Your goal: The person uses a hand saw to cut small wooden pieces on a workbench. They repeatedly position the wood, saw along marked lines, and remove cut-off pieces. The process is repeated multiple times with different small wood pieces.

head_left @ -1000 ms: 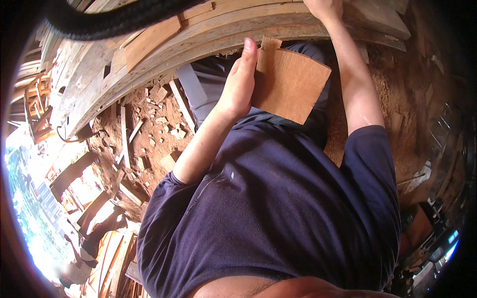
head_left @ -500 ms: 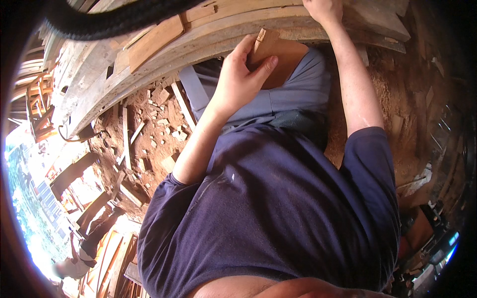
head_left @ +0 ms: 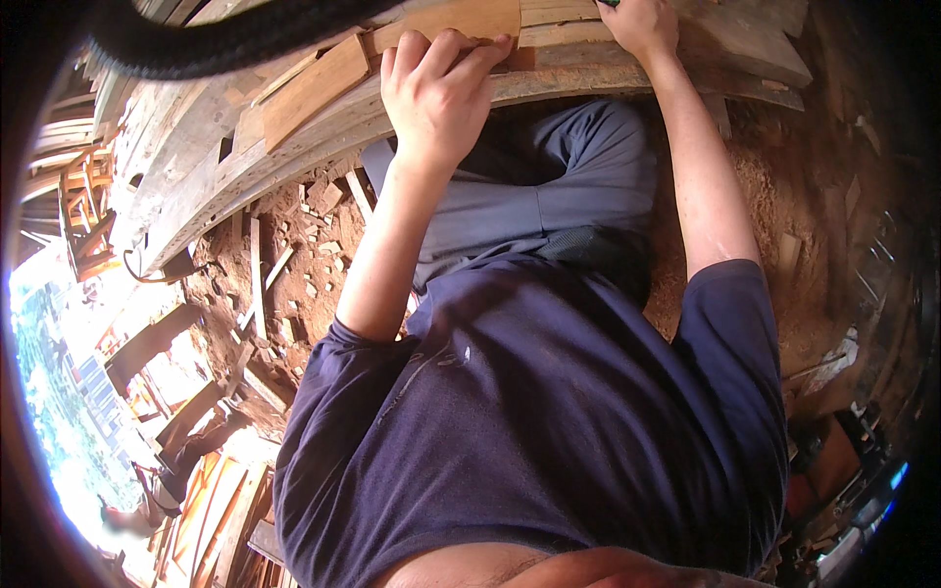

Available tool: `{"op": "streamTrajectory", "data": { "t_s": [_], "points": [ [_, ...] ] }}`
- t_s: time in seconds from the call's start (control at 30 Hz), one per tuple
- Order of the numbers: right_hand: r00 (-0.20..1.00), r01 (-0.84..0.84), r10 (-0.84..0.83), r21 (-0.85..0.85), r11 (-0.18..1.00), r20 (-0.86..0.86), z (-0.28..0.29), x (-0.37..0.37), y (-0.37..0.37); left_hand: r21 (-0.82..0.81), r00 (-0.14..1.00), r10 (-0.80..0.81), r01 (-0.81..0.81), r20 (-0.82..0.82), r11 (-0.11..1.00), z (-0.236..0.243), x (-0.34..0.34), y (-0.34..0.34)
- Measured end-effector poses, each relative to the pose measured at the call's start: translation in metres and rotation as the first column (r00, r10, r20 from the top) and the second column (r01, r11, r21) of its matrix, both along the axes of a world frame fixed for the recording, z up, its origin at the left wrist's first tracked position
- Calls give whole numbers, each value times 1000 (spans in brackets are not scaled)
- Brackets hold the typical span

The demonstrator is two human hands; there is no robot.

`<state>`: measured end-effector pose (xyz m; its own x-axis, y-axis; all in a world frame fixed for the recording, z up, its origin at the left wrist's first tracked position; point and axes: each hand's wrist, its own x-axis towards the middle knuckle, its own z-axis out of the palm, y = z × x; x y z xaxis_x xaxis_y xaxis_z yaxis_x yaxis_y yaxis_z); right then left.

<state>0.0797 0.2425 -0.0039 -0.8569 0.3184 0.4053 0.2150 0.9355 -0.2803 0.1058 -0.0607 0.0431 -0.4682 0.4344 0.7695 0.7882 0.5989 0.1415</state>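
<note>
My left hand [head_left: 438,93] is closed on the near edge of a flat brown wooden board [head_left: 470,17], its fingers curled and the thumb side toward the right. The board now lies on the timber workbench [head_left: 559,83], its far part cut off by the top of the picture. Farther right, my right hand [head_left: 642,29] is closed at the bench top. Only a small dark and green bit of what it holds shows at the fingers; its kind cannot be made out.
Another thin wooden board [head_left: 316,93] lies slanted on the bench to the left. Small wood offcuts [head_left: 328,250] litter the earth floor below. Stacked timber strips [head_left: 211,510] stand at the lower left. A black cord [head_left: 235,44] crosses the top left.
My left hand has carried the wooden board from above my lap up and forward onto the bench, turning it flat. My right hand has barely moved.
</note>
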Motion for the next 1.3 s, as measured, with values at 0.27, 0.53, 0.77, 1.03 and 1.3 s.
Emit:
{"op": "streamTrajectory", "data": {
  "t_s": [0.27,0.53,0.77,1.03,1.3],
  "points": [
    [1000,12,-12,-9,1000,9,1,2,-1,-129,998,27,-19,56,991,-60,-17,-8],
    [1000,12,-12,-9,1000,27,3,1,-1,-66,996,14,-9,85,998,-84,-22,-5],
    [1000,9,-9,-7,1000,27,3,1,-1,-93,964,-35,62,264,994,-90,-34,-14],
    [999,18,-17,-9,1000,31,5,2,-3,-127,978,-42,69,203,990,-92,-32,-20],
    [1000,27,-27,16,1000,3,5,2,-4,-211,995,64,-79,-77,974,-76,-20,-17]
  ]
}}
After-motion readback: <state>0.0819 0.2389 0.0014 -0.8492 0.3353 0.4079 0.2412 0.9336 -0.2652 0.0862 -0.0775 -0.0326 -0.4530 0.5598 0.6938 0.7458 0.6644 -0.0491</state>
